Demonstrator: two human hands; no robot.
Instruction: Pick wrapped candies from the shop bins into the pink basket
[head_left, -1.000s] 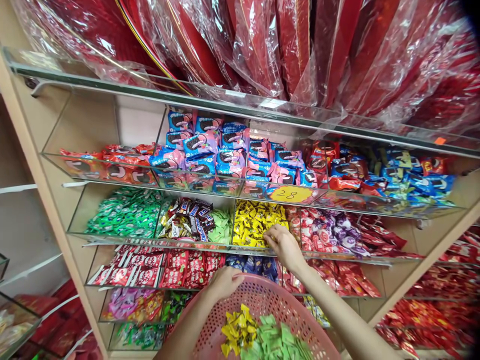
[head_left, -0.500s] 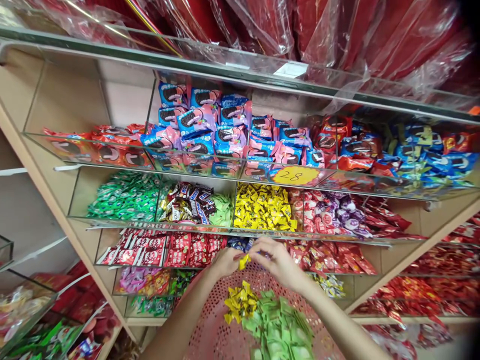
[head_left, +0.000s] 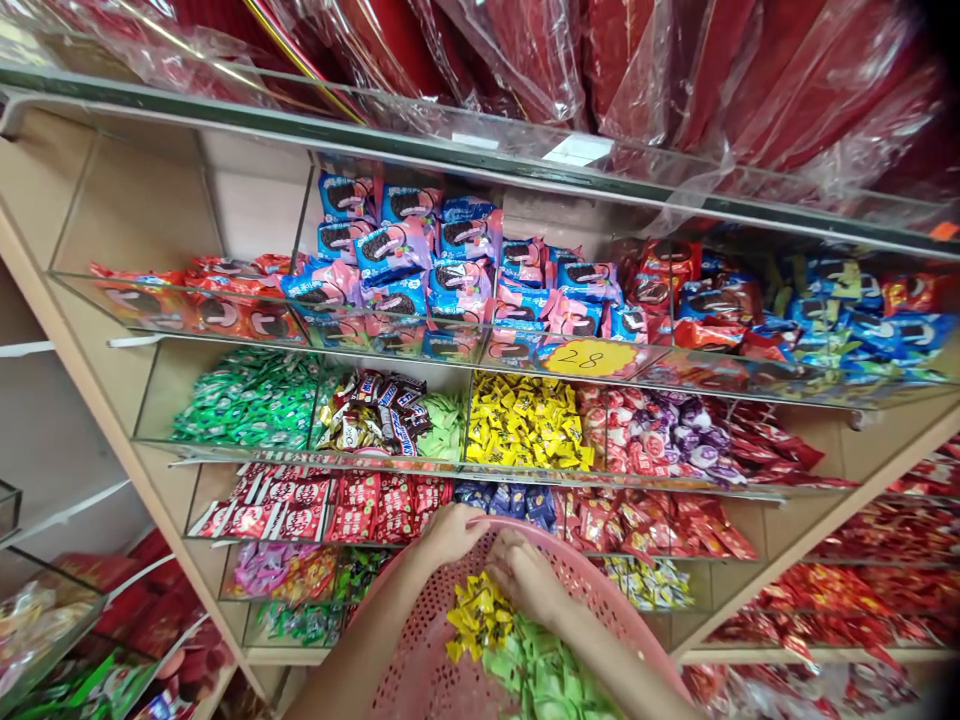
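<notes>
Left hand (head_left: pixel 448 535) grips the pink basket (head_left: pixel 420 670) rim, steadying it; right hand (head_left: pixel 525 582), fingers curled, rests on yellow candies (head_left: pixel 474 618) inside.

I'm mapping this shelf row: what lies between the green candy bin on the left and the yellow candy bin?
In the head view, between the green candy bin and the yellow candy bin lies one compartment holding mixed chocolate bars with pale green candies beside them.

Glass-fronted shelves (head_left: pixel 112 300) hold blue and pink cookie packs (head_left: pixel 450 270) above a yellow price tag (head_left: pixel 589 357) marked 28, with green sweets (head_left: pixel 247 405), chocolate bars (head_left: pixel 382 405) and red-wrapped sweets (head_left: pixel 675 440) beneath, and red goods in clear plastic (head_left: pixel 525 50) piled on top.
</notes>
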